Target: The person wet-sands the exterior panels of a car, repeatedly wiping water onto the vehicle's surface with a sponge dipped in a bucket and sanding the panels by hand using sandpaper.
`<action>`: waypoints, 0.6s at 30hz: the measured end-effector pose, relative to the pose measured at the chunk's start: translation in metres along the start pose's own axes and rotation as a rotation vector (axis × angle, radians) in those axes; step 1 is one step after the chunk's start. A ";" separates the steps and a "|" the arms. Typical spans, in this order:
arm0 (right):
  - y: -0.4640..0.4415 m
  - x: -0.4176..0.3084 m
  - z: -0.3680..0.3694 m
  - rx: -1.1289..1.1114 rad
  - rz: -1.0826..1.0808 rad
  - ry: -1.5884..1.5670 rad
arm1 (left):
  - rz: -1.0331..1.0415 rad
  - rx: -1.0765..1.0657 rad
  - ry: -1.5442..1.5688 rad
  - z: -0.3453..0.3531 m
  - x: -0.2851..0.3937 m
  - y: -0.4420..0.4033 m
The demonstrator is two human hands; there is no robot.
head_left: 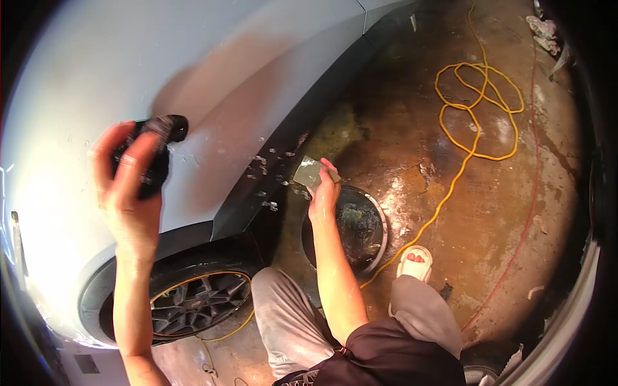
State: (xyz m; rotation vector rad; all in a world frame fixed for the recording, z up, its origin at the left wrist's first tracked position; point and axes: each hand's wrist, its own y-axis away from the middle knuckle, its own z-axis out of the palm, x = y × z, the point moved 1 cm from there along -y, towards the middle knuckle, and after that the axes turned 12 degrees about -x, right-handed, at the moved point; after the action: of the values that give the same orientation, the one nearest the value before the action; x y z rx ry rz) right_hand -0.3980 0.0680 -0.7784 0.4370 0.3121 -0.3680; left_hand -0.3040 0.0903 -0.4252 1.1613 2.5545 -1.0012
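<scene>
My left hand (129, 174) is wrapped round a black object (154, 167), perhaps a spray bottle or tool, in front of the light-coloured car panel (257, 71). Its outline is partly blurred and hidden by my fingers. Lower and to the right, my right hand (327, 190) grips a flat, pale greenish block (311, 172) by its right side, just above a round dark bucket (360, 225). Droplets or bits of foam hang in the air between the panel and the block.
A wheel (199, 302) sits below the panel. The yellow cord (458, 174) runs in loops over the wet floor (399, 141) and past my shoe (415, 262). A thin red line (533, 193) lies further right, with a crumpled cloth (544, 33) at the top right.
</scene>
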 end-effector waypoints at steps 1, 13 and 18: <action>-0.004 0.008 0.000 -0.028 -0.006 0.009 | 0.104 -0.146 -0.204 0.009 -0.004 0.010; -0.036 -0.020 -0.045 0.194 -0.013 0.009 | 0.544 -0.477 -0.314 0.229 0.062 -0.078; -0.026 -0.007 -0.073 0.189 0.030 0.141 | 0.485 -0.413 -0.309 0.227 0.061 -0.070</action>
State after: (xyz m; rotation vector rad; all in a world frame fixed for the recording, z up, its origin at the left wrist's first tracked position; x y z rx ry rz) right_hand -0.4299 0.0822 -0.8481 0.6547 0.4093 -0.3389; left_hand -0.4239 -0.0499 -0.5874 1.2873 1.9683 -0.4651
